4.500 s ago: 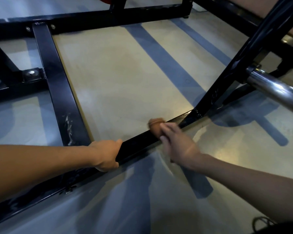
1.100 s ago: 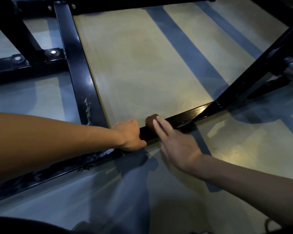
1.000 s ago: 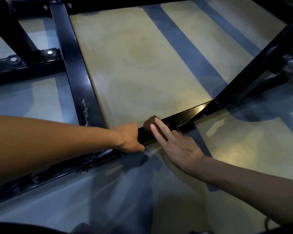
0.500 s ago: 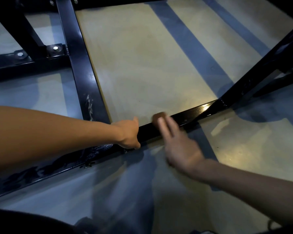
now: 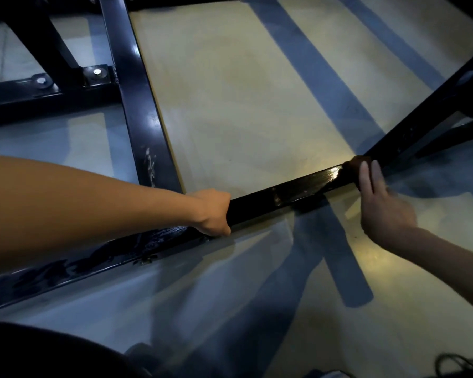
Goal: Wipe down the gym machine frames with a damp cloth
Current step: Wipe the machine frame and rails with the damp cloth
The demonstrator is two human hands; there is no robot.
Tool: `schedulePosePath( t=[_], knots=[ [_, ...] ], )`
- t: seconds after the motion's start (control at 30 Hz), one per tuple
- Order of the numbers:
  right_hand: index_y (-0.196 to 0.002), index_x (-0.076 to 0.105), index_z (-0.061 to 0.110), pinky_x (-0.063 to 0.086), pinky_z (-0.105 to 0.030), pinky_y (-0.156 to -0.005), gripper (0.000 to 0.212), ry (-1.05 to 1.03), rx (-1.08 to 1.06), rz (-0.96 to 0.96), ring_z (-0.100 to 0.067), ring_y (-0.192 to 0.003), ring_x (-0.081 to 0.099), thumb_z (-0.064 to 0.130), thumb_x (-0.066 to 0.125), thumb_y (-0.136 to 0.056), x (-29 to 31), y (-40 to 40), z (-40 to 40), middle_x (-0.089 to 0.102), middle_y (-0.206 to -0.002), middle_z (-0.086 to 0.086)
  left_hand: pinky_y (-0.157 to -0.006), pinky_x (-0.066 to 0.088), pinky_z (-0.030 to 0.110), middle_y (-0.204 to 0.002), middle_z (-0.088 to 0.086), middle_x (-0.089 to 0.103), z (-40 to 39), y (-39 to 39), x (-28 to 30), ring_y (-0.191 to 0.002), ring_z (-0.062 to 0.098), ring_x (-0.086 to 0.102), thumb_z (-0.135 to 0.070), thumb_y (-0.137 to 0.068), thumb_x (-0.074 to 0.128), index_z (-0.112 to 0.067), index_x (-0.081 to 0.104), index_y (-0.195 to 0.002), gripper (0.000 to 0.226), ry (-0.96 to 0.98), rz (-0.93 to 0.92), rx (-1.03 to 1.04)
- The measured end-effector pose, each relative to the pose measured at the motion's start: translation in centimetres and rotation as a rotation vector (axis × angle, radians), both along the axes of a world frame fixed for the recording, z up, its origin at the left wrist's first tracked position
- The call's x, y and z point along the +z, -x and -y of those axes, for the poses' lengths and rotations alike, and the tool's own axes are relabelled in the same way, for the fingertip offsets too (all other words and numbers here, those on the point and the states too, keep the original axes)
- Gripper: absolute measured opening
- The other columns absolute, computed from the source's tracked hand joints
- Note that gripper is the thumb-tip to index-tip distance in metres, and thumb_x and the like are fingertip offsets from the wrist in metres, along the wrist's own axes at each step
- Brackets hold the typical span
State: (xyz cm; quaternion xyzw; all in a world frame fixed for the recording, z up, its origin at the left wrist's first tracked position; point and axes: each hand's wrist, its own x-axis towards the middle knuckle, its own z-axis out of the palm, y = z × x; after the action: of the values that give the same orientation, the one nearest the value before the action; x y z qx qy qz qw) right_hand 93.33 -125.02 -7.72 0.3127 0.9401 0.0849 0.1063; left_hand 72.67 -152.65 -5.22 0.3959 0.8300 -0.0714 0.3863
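Note:
A black steel floor bar of the gym machine frame runs from lower left to right across the floor. My left hand grips this bar near its joint with a cross bar. A small brown cloth lies on the bar's right end, close to a slanted upright. My right hand presses the cloth with straight fingers. The bar between my hands shines wet.
Another black beam with bolted plates lies at the upper left. The floor is pale with blue-grey stripes. A dark tangle of cord shows at the bottom right corner. My own dark clothing fills the bottom left.
My right hand has slid the cloth along the bar to the right, away from my left hand, leaving a wet stretch. My left hand kept its grip.

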Motion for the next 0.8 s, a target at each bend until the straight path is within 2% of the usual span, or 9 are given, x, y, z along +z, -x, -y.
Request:
schedulePosePath(
  t=[0.07,0.13,0.3,0.37,0.43,0.53,0.63,0.7,0.8],
  knots=[
    [-0.161,-0.017,0.012,0.056,-0.047,-0.087,0.105,0.085,-0.063,-0.039,-0.043,-0.125,0.056,0.006,0.061,-0.091,-0.3,0.8,1.5,-0.019,-0.171,-0.012,-0.066,0.052,0.036,-0.105,0.012,0.071,0.0,0.0,0.1,-0.094,0.028,0.068,-0.036,-0.090,0.071,-0.004,0.062,-0.117,0.042,0.005,0.003,-0.007],
    [-0.162,-0.017,0.015,0.053,-0.044,-0.087,0.104,0.189,-0.022,-0.082,-0.041,-0.130,0.054,0.006,0.059,-0.092,-0.9,1.8,5.1,-0.025,-0.169,-0.007,-0.069,0.055,0.037,-0.103,0.011,0.072,0.1,0.0,0.1,-0.092,0.027,0.069,-0.036,-0.090,0.072,-0.005,0.062,-0.117,0.042,0.004,-0.003,-0.012],
    [-0.160,-0.023,0.029,0.050,-0.044,-0.075,0.100,0.415,0.402,0.036,-0.034,-0.127,0.046,0.001,0.050,-0.097,-0.8,3.9,14.0,-0.040,-0.161,0.010,-0.079,0.057,0.037,-0.110,0.007,0.066,-0.2,0.1,-0.4,-0.097,0.027,0.064,-0.040,-0.085,0.072,-0.016,0.054,-0.115,0.042,0.004,-0.050,-0.046],
    [-0.160,-0.024,0.029,0.044,-0.042,-0.070,0.100,0.401,0.500,0.077,-0.032,-0.121,0.044,-0.003,0.046,-0.096,-0.1,3.9,13.4,-0.039,-0.162,0.010,-0.081,0.057,0.038,-0.110,0.005,0.065,-0.1,0.1,-0.6,-0.096,0.025,0.063,-0.043,-0.085,0.071,-0.020,0.052,-0.114,0.041,-0.001,-0.053,-0.050],
    [-0.161,-0.020,0.028,0.045,-0.041,-0.069,0.098,0.276,0.509,0.053,-0.030,-0.115,0.045,0.000,0.047,-0.095,-0.2,3.1,10.1,-0.032,-0.166,0.011,-0.081,0.057,0.038,-0.110,0.003,0.064,0.3,0.2,-0.7,-0.096,0.024,0.062,-0.044,-0.087,0.069,-0.022,0.051,-0.116,0.041,-0.003,-0.052,-0.050],
    [-0.165,-0.003,0.028,0.053,-0.042,-0.073,0.089,0.087,0.332,-0.044,-0.032,-0.118,0.055,0.012,0.051,-0.095,-0.5,1.0,3.3,-0.008,-0.172,0.007,-0.080,0.055,0.037,-0.117,0.003,0.063,0.5,0.3,-0.7,-0.100,0.024,0.062,-0.047,-0.089,0.066,-0.022,0.049,-0.123,0.045,-0.002,-0.051,-0.058],
    [-0.164,0.000,0.026,0.053,-0.045,-0.078,0.092,0.044,-0.007,-0.085,-0.040,-0.121,0.057,0.005,0.054,-0.093,0.6,-0.3,-2.0,0.006,-0.161,-0.007,-0.079,0.053,0.036,-0.119,0.004,0.062,0.3,0.2,-0.7,-0.100,0.024,0.061,-0.046,-0.091,0.064,-0.021,0.047,-0.122,0.043,0.012,-0.052,-0.070],
    [-0.164,0.003,0.021,0.047,-0.041,-0.073,0.093,0.023,-0.122,-0.088,-0.038,-0.113,0.060,0.004,0.059,-0.092,0.9,0.1,-2.7,0.014,-0.152,-0.009,-0.078,0.053,0.036,-0.117,0.004,0.061,0.1,0.0,-0.8,-0.098,0.024,0.059,-0.047,-0.091,0.063,-0.021,0.044,-0.114,0.039,0.012,-0.072,-0.078],
    [-0.164,0.004,0.018,0.041,-0.039,-0.073,0.092,0.168,-0.145,-0.129,-0.039,-0.105,0.062,0.007,0.060,-0.092,0.5,2.0,1.4,0.019,-0.145,-0.008,-0.078,0.052,0.036,-0.109,0.002,0.058,0.0,-0.4,-1.0,-0.096,0.024,0.058,-0.052,-0.092,0.062,-0.021,0.039,-0.106,0.041,0.015,-0.097,-0.084]
  ],
)
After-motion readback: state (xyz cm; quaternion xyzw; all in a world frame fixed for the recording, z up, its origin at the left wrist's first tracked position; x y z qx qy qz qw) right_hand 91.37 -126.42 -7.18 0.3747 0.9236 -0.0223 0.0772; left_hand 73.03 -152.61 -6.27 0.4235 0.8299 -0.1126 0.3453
